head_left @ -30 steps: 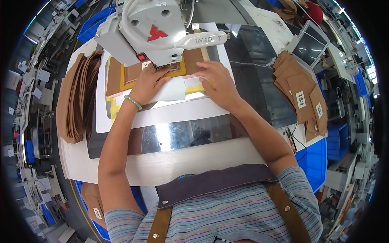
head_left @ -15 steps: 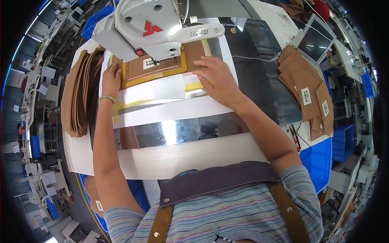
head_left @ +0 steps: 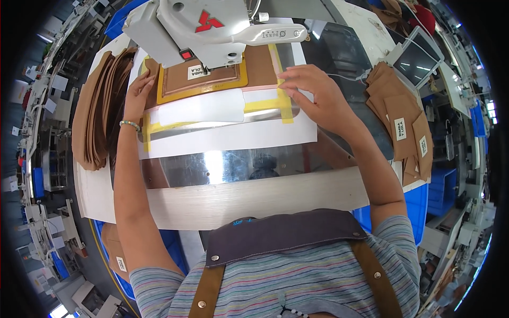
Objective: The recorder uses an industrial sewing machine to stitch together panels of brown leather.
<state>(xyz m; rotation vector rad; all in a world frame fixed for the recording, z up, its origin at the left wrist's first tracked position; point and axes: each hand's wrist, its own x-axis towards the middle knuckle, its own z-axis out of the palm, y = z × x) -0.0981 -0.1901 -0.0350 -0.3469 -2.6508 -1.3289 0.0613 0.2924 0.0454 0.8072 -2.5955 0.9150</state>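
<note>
A brown leather piece [head_left: 260, 66] with a small white label lies under a yellow frame [head_left: 204, 90] on a clear template plate [head_left: 233, 135], beneath the head of a white sewing machine [head_left: 212, 26]. My left hand [head_left: 139, 95] rests flat on the left edge of the plate, next to the brown piece's corner. My right hand [head_left: 313, 93] presses its fingertips on the yellow tape strip [head_left: 283, 95] at the plate's right side. Neither hand grips anything.
A stack of brown leather pieces [head_left: 98, 106] lies to the left of the machine. More brown pieces with white labels [head_left: 403, 127] are piled on the right, behind them a small screen [head_left: 416, 55]. A shiny metal table plate [head_left: 222, 164] and a white table edge [head_left: 254, 199] lie in front of me.
My left hand has moved from the middle of the brown piece out to the plate's left edge. The right hand has shifted right onto the yellow tape. The frame now sits under the machine head.
</note>
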